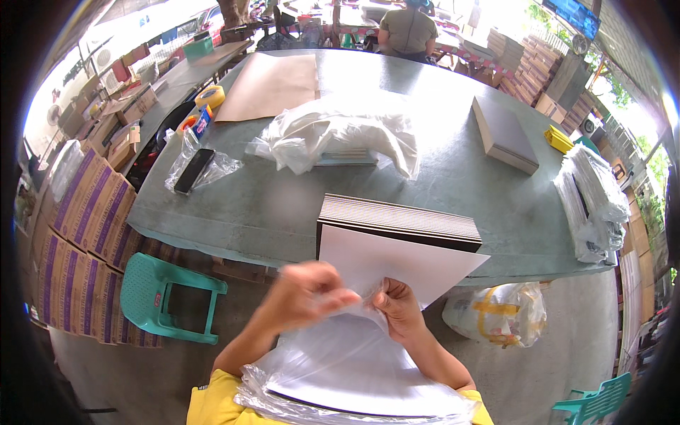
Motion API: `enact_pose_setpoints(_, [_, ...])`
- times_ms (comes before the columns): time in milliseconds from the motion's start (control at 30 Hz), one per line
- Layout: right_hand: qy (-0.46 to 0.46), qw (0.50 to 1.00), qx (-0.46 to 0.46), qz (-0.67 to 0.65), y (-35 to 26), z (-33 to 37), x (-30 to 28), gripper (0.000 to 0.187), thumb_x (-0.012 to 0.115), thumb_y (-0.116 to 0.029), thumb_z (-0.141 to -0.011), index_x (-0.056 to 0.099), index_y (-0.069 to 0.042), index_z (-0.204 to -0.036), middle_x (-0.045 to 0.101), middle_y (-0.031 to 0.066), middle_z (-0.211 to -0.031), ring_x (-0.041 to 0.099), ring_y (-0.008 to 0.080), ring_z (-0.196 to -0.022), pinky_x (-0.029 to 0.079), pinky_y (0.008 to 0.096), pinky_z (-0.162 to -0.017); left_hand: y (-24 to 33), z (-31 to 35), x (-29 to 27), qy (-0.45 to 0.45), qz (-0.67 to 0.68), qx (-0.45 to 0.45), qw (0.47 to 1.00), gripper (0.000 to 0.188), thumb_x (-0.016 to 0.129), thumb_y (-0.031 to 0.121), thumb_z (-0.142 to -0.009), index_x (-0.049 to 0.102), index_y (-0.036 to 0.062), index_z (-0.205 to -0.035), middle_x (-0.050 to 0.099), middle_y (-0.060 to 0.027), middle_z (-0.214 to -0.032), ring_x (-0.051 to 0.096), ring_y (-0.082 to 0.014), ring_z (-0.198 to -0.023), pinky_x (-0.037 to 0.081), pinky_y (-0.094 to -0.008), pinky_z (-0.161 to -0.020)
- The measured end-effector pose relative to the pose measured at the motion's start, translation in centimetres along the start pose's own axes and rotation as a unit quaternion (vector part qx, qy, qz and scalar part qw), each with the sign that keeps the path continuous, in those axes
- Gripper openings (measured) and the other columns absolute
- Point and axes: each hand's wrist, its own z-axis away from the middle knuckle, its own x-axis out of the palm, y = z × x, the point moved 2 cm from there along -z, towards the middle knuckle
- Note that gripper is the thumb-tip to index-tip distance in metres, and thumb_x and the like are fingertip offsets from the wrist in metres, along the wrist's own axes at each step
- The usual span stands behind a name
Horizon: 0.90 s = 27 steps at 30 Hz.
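Observation:
My right hand (400, 308) pinches the edge of a clear plastic bag (371, 294) between thumb and fingers. Close beside it, my left hand (312, 294) is smeared by motion; whether it grips the plastic cannot be made out. Below both hands, more clear plastic (262, 386) lies in my lap around a flat white sheet (347, 368) with a dark edge. Just beyond my hands, a thick stack of boards (400, 221) with dark and pale edges rests at the table's near edge. A white sheet (404, 258) leans against its front.
On the grey-green table (241, 205) lie a heap of plastic (347, 127), a phone (194, 171), tape rolls (210, 97), brown paper (273, 85), a grey board stack (504, 134) and wrapped packs (591, 198). A green stool (152, 290) and cartons (78, 276) stand left. A person (409, 32) sits beyond.

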Motion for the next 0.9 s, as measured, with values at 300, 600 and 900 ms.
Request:
enact_pose_setpoints(300, [-0.03,0.999,-0.008,-0.02,-1.2,0.5,0.2,0.027,0.055,-0.029,-0.08,0.051,-0.006,-0.067,0.052,0.001,-0.063,0.051,0.0095,-0.06,0.04,0.021,-0.056,-3.0,0.7,0.5,0.03,0.036,-0.01,0.999,0.007,0.057,0.005,-0.066,0.053,-0.0002,-0.064,0.051,-0.0056,-0.058,0.048,-0.0084,-0.051,0.039,-0.0218,-0.047])
enact_pose_setpoints(600, [-0.016,0.986,-0.127,0.106,-3.5,0.9,0.5,0.017,0.056,-0.015,-0.079,0.055,-0.002,-0.069,0.053,0.0065,-0.075,0.05,0.0132,-0.07,0.039,0.0251,-0.063,2.1,0.2,-4.5,0.371,-0.135,0.257,0.882,0.022,0.063,0.017,-0.072,0.048,0.0026,-0.079,0.051,-0.0084,-0.077,0.048,-0.0154,-0.065,0.039,-0.0254,-0.056])
enact_pose_setpoints(900, [-0.152,0.77,-0.33,0.525,-7.3,0.7,3.8,0.016,0.057,-0.018,-0.079,0.056,-0.002,-0.08,0.057,0.0138,-0.087,0.054,0.0197,-0.085,0.044,0.0336,-0.069,2.4,-1.3,1.0,-0.08,0.201,0.061,0.974,0.005,0.055,0.005,-0.078,0.055,0.0001,-0.076,0.051,-0.0015,-0.055,0.043,-0.0073,-0.048,0.037,-0.0226,-0.045])
